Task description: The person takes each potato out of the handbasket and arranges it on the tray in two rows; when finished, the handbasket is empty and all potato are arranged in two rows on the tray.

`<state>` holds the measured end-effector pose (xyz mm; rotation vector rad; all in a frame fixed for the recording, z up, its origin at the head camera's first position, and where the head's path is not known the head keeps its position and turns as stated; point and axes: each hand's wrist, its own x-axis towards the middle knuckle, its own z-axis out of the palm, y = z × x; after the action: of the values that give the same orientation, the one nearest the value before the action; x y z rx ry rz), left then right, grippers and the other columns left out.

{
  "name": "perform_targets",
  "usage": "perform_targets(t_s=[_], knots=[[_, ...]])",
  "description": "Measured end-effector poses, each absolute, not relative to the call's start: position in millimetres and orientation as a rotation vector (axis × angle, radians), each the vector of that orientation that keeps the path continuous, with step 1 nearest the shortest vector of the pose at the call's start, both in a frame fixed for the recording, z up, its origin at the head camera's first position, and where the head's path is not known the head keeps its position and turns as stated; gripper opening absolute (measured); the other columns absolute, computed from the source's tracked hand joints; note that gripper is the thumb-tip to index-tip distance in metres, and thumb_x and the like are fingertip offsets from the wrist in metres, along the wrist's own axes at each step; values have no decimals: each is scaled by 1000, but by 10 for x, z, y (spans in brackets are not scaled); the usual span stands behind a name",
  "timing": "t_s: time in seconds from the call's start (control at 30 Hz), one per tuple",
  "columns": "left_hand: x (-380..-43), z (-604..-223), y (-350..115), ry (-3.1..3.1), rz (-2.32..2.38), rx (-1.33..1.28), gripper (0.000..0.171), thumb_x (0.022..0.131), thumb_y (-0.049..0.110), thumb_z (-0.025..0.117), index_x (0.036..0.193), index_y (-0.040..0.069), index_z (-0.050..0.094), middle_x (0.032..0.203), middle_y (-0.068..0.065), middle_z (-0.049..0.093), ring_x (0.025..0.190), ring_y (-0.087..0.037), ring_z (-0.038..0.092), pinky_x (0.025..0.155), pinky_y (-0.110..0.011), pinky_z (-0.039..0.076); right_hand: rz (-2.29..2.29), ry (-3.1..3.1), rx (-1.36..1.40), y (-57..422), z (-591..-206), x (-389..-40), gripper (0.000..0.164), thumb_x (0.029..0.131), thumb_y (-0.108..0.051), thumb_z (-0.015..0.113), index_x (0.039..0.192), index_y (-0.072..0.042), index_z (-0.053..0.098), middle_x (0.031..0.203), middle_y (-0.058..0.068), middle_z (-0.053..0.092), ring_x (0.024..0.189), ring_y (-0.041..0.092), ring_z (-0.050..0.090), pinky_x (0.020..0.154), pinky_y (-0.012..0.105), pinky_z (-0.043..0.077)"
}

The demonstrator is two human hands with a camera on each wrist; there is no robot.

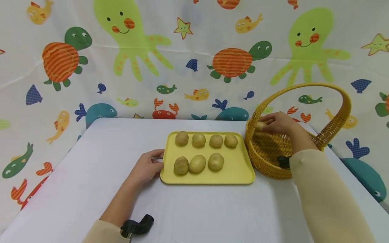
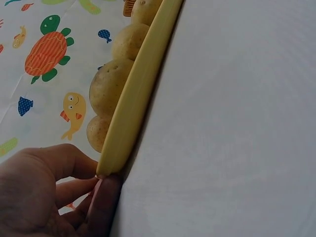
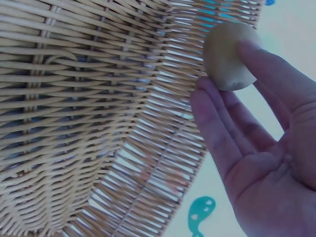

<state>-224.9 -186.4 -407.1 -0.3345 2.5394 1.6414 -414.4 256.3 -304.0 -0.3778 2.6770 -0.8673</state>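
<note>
My right hand is inside the arch of the wicker basket's handle, over its back left part. Between thumb and fingers it pinches a potato, which overlaps the basket's woven rim in the right wrist view. The wicker basket shows a bare woven bottom. My left hand grips the left edge of a yellow tray, with fingertips at the rim in the left wrist view. On the tray lie several potatoes in two rows, the back row longer than the front one.
The tray and basket stand side by side on a white-covered table, the basket's left side close to the tray's right edge. Behind the table hangs a cloth printed with sea animals. The basket's tall handle arches above the right forearm.
</note>
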Motion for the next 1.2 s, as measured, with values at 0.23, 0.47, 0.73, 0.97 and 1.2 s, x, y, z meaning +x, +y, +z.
perform_targets(t_s=[0.23, 0.47, 0.73, 0.97, 1.2], knots=[[-2233, -4074, -1869, 2544, 1637, -335, 64, 87, 2, 57, 151, 4, 50, 137, -15, 58, 96, -20, 65, 71, -32, 61, -834, 2670, -372, 2573, -2946, -4067, 58, 99, -24, 67, 151, -4, 51, 135, 29, 62, 115, 36, 66, 94, 44, 58], [-2231, -4101, -1875, 2552, 1628, -332, 63, 88, 2, 57, 150, 4, 51, 136, -16, 58, 94, -20, 65, 70, -32, 61, -833, 2699, -367, 2531, -2873, -4020, 57, 99, -30, 68, 149, -6, 54, 128, 22, 67, 108, 28, 69, 99, 49, 56], [-2251, -4106, -1860, 2552, 1636, -321, 63, 88, 1, 56, 151, 3, 50, 136, -16, 58, 91, -18, 65, 69, -31, 61, -874, 2700, -355, 2570, -2789, -3997, 59, 98, -30, 68, 148, -2, 53, 133, 27, 64, 98, 17, 71, 91, 41, 60], [-2274, -4089, -1831, 2556, 1632, -322, 63, 87, 1, 56, 150, 3, 50, 135, -17, 58, 90, -18, 65, 69, -31, 61, -906, 2697, -350, 2587, -2729, -3911, 60, 99, -29, 68, 149, -1, 51, 138, 30, 59, 103, 20, 71, 89, 37, 61], [-2290, -4076, -1812, 2559, 1627, -327, 63, 87, 1, 56, 150, 3, 50, 135, -17, 58, 92, -19, 64, 70, -31, 61, -907, 2732, -359, 2629, -2642, -3778, 61, 98, -34, 67, 150, -5, 52, 141, 30, 57, 102, 20, 73, 94, 43, 59]])
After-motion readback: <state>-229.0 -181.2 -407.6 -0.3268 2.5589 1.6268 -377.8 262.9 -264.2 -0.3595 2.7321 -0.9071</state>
